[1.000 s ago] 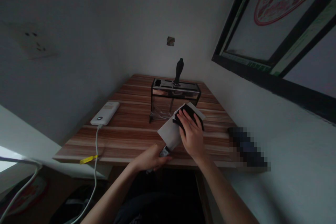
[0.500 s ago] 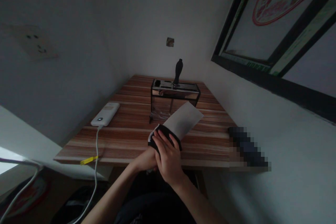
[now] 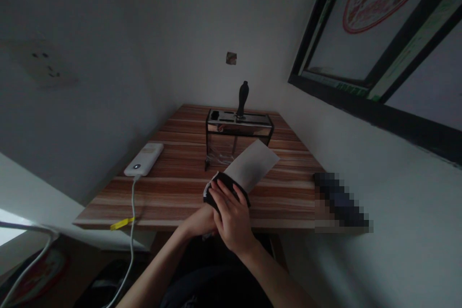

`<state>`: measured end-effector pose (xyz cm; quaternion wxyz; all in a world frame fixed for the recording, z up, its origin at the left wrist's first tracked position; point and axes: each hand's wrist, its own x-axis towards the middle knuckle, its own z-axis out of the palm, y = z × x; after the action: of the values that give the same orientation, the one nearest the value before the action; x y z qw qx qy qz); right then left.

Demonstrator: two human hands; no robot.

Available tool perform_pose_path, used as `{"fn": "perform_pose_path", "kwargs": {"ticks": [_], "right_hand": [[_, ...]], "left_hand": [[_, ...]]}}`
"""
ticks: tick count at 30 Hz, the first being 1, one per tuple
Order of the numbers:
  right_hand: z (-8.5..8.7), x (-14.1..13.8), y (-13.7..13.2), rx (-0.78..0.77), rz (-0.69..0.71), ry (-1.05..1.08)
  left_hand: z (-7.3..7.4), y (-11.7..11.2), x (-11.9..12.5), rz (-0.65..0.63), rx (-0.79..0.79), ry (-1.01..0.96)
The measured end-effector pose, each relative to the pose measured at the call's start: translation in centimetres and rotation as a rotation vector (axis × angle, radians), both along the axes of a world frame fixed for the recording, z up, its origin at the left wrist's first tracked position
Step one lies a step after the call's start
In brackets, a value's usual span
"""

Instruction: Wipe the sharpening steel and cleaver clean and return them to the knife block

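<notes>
A cleaver (image 3: 254, 166) with a broad, pale rectangular blade points up and to the right, just above the near part of the table. My left hand (image 3: 202, 220) is closed at its handle end, the fingers mostly hidden under the other hand. Across the lower blade lies a folded black cloth (image 3: 208, 196) with a white edge. My right hand (image 3: 233, 214) presses this cloth against the blade, its fingers bent over it. Behind the blade stands a see-through knife block (image 3: 238, 127) with a black-handled tool (image 3: 243, 98) upright in it.
On the wood-grain table (image 3: 173, 192), a white power bank (image 3: 144, 160) lies at left, its white cable (image 3: 132, 216) hanging over the front edge beside a yellow strip (image 3: 121, 224). A dark, pixelated object (image 3: 339, 199) is at the right edge. Walls close in on both sides.
The view has shifted slightly. Both hands, the cloth and the cleaver keep nearly the same position.
</notes>
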<state>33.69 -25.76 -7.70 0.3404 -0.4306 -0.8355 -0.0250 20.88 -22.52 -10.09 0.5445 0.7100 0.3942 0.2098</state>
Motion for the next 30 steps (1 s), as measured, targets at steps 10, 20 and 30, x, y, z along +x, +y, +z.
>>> {"fn": "perform_pose_path", "kwargs": {"ticks": [10,20,30], "right_hand": [[0.6,0.7,0.3,-0.031,0.031,-0.02],[1.3,1.9,1.3,0.037,-0.004,-0.031],[3.0,4.9,3.9,0.123,-0.098,-0.05]], "left_hand": [[1.2,-0.2,0.6,0.013,0.053,0.1],[2.0,-0.2,0.9,-0.059,0.037,-0.006],[1.7,-0.4,1.0,-0.05,0.025,0.021]]}}
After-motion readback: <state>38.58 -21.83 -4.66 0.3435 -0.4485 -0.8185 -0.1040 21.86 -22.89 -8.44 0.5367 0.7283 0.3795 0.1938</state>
